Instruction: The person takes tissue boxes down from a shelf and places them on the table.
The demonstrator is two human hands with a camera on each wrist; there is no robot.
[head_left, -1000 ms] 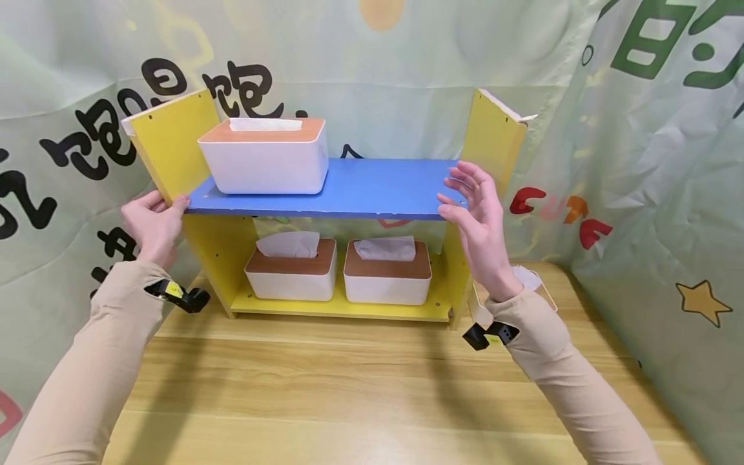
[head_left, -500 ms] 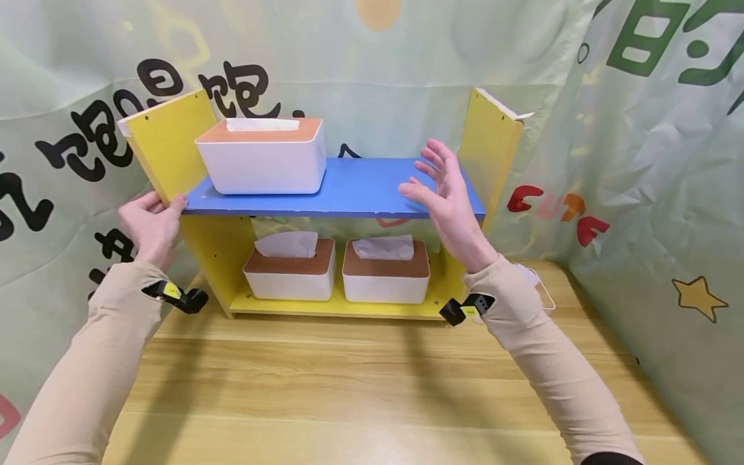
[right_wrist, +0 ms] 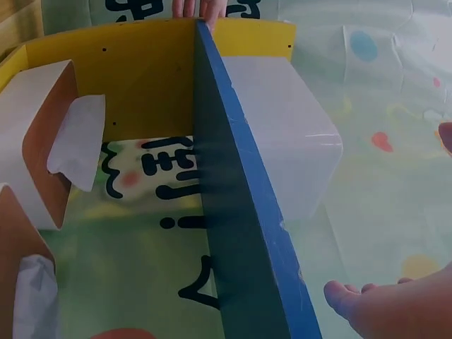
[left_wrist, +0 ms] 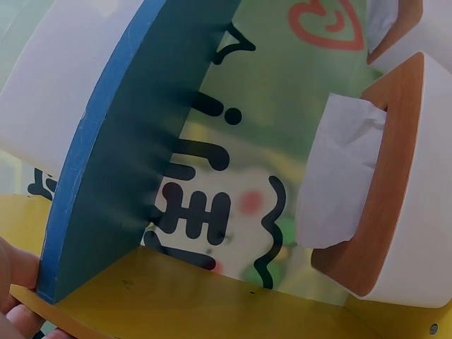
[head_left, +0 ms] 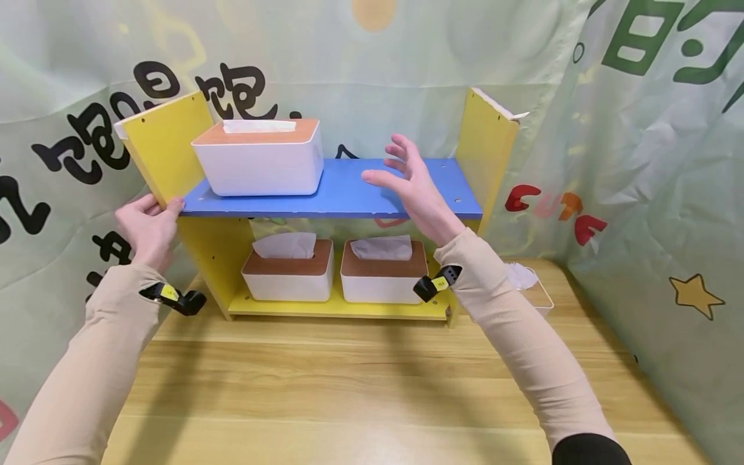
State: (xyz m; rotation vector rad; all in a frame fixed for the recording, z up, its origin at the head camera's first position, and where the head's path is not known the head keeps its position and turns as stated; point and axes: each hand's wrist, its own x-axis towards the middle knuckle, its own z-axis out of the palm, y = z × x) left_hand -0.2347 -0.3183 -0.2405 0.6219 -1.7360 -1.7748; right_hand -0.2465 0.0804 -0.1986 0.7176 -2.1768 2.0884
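Note:
My left hand [head_left: 148,229] grips the left side panel of a small yellow-and-blue shelf unit [head_left: 168,148], its thumb at the end of the blue board [head_left: 360,187] and its fingers behind the panel. On that board's left half stands a white tissue box [head_left: 261,168] with a wooden lid. My right hand [head_left: 415,187] hovers over the board's right half, fingers spread and holding nothing, to the right of this box. Two more tissue boxes, a left one [head_left: 287,284] and a right one [head_left: 378,287], sit side by side on the yellow bottom shelf [head_left: 337,310], tissues sticking out.
Another tissue box [head_left: 537,297] stands on the wooden table [head_left: 290,387] right of the unit, partly hidden by my right sleeve [head_left: 511,323]. A printed cloth [head_left: 372,116] hangs behind and at both sides. The right side panel [head_left: 485,148] rises beside the board.
My right hand has moved left from the right side panel, over the blue board and closer to the upper tissue box. The left hand keeps its grip on the unit.

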